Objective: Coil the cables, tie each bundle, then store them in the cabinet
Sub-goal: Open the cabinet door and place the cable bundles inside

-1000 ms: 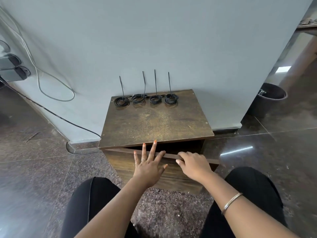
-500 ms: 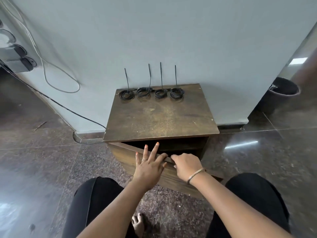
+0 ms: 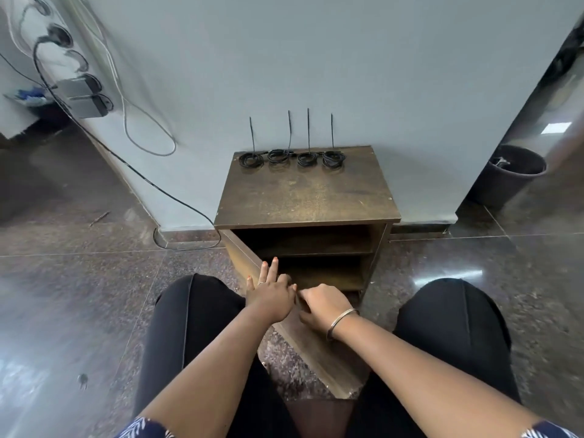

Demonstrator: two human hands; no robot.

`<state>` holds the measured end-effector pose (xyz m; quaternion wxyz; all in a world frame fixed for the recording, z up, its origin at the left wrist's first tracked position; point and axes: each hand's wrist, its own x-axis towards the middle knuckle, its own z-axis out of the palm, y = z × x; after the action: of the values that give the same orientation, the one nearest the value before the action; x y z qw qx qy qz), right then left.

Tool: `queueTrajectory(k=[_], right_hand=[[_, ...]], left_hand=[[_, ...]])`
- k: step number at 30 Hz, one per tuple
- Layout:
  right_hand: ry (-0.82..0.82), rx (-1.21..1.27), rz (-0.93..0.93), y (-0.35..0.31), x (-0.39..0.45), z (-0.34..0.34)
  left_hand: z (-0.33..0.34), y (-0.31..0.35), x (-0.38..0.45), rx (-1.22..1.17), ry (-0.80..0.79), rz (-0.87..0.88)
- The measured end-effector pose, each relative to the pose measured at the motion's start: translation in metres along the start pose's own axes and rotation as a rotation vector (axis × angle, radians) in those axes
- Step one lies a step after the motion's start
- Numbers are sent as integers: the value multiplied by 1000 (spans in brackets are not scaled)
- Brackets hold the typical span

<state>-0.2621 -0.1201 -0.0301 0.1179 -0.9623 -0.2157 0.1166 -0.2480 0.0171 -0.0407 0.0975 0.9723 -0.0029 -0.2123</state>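
At the upper left of the frame I see wall sockets (image 3: 80,96) with plugs in them, and a white cable (image 3: 148,134) looping down the grey wall while a black cable (image 3: 151,181) runs along to the floor (image 3: 79,279) beside the cabinet. Moving toward the centre, the small wooden cabinet (image 3: 303,197) stands against the wall, and four coiled cable bundles (image 3: 290,159) sit in a row along the back edge of its top, each with the tail of its tie sticking straight up against the wall. They are all on the top, none inside. The cabinet door (image 3: 316,349) is swung open toward me, hinged on the left side, and I can see two dark shelves behind it.

Just below centre, my left hand (image 3: 270,295) rests flat against the door's top edge, fingers straight and spread, a ring on one finger. Touching it on the right, my right hand (image 3: 322,306) curls its fingers over the door's top edge and grips it; a metal bangle (image 3: 343,320) sits on that wrist. My knees in black trousers frame the door at the lower left and lower right.

At the right of the frame, a dark round bin (image 3: 508,175) stands on the glossy floor near the corner of the wall, well apart from the cabinet.
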Motion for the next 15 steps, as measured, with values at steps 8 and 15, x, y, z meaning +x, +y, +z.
queueTrajectory(k=[8,15], right_hand=[[29,117,-69,-9,-7,8],[-22,168,-46,-3,-4,9]], left_hand=[[-8,-6,-9,10,-107,-85],[-2,-8,-12,47,3,-65]])
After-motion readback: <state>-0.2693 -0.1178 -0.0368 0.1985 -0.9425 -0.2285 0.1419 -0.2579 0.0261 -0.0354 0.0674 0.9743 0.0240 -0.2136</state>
